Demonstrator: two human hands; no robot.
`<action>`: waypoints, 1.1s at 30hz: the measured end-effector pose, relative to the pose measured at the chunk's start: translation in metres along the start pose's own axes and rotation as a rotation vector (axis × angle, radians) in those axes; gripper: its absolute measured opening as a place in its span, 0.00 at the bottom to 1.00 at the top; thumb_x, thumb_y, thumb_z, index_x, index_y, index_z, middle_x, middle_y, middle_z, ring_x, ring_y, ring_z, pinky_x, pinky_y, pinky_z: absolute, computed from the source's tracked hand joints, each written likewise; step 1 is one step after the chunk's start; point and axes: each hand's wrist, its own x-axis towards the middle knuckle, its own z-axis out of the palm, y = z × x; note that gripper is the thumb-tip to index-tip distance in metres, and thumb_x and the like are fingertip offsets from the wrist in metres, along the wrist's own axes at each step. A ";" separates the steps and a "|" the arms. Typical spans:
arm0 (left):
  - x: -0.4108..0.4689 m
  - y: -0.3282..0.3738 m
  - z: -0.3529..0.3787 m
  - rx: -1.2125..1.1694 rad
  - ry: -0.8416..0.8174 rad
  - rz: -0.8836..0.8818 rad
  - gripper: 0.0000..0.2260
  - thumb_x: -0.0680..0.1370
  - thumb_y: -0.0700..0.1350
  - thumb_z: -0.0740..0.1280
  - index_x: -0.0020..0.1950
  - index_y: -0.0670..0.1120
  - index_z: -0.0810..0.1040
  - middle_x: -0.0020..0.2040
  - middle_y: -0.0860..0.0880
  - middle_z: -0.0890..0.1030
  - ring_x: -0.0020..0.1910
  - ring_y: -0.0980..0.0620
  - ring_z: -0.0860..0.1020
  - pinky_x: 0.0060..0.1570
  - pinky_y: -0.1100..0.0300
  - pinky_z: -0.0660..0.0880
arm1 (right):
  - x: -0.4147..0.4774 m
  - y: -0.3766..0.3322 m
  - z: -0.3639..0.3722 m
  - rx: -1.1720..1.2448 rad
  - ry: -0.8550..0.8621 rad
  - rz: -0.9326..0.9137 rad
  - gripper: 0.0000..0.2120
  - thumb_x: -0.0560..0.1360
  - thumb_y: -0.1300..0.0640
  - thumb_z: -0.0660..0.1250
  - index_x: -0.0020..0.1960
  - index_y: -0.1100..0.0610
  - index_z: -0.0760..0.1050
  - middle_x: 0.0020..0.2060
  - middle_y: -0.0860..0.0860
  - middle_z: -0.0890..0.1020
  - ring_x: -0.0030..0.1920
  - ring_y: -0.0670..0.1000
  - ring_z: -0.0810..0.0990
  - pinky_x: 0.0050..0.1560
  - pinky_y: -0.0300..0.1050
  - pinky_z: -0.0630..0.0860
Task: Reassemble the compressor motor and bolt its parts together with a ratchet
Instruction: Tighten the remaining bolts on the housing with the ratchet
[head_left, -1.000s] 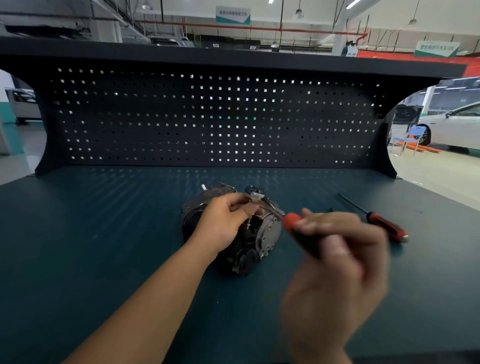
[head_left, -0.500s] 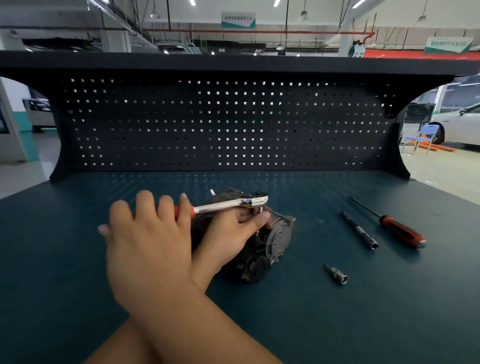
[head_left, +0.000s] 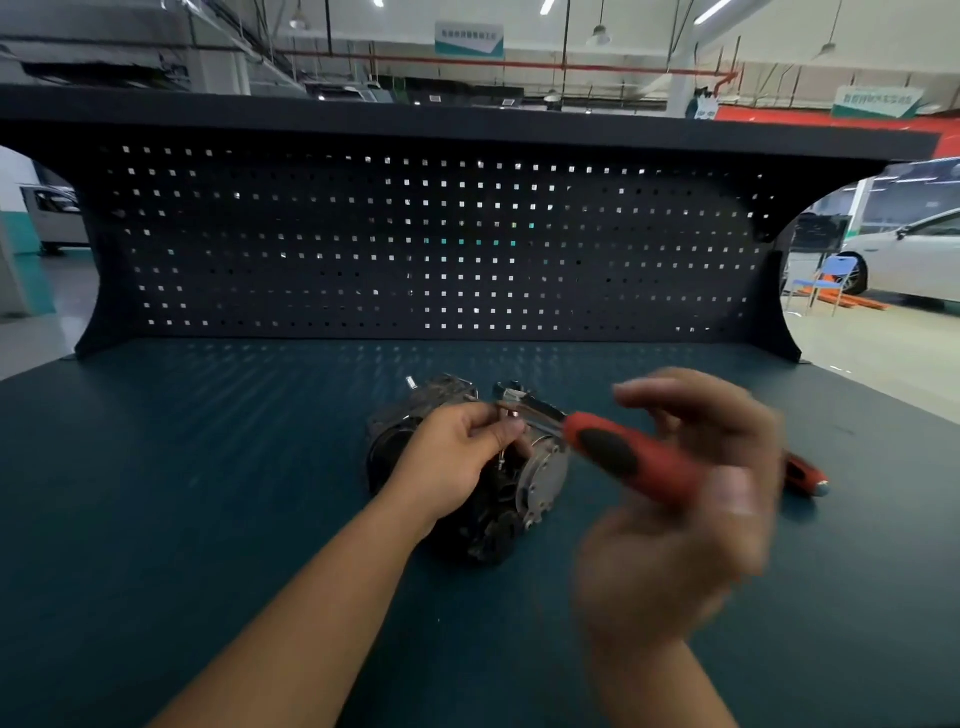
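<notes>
Motor (head_left: 543, 475) sits mid-table (head_left: 208, 467), left hand (head_left: 457, 462) atop it pinching the ratchet (head_left: 623, 457) stem, blurred right hand (head_left: 691, 499) right of motor gripping its red handle; ceiling signs (head_left: 469, 39) unreadable.

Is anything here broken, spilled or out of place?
Nothing stands out. The compressor motor sits on the bench, grimy but with no visible damage. The left hand pinches the ratchet near its head, and the blurred right hand grips its handle. A screwdriver lies beyond, mostly hidden.
</notes>
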 end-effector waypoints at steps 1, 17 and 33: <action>0.000 -0.003 -0.001 -0.005 0.005 0.001 0.10 0.78 0.46 0.65 0.40 0.47 0.83 0.41 0.52 0.84 0.40 0.59 0.78 0.45 0.67 0.72 | 0.008 0.004 -0.010 0.076 0.097 0.093 0.14 0.71 0.53 0.52 0.42 0.51 0.76 0.37 0.56 0.76 0.41 0.54 0.74 0.41 0.43 0.71; 0.002 -0.007 -0.001 0.055 -0.006 0.029 0.12 0.79 0.49 0.64 0.38 0.49 0.82 0.43 0.44 0.84 0.40 0.54 0.77 0.43 0.64 0.70 | 0.049 0.138 -0.065 0.534 0.604 1.344 0.18 0.83 0.54 0.46 0.44 0.60 0.70 0.39 0.56 0.78 0.39 0.53 0.79 0.44 0.51 0.73; -0.006 -0.006 -0.002 0.050 0.029 0.066 0.06 0.79 0.45 0.64 0.51 0.57 0.77 0.40 0.58 0.84 0.46 0.65 0.80 0.48 0.73 0.71 | 0.000 -0.004 -0.035 0.266 0.476 0.370 0.06 0.74 0.63 0.52 0.44 0.57 0.66 0.34 0.50 0.79 0.40 0.55 0.80 0.51 0.52 0.76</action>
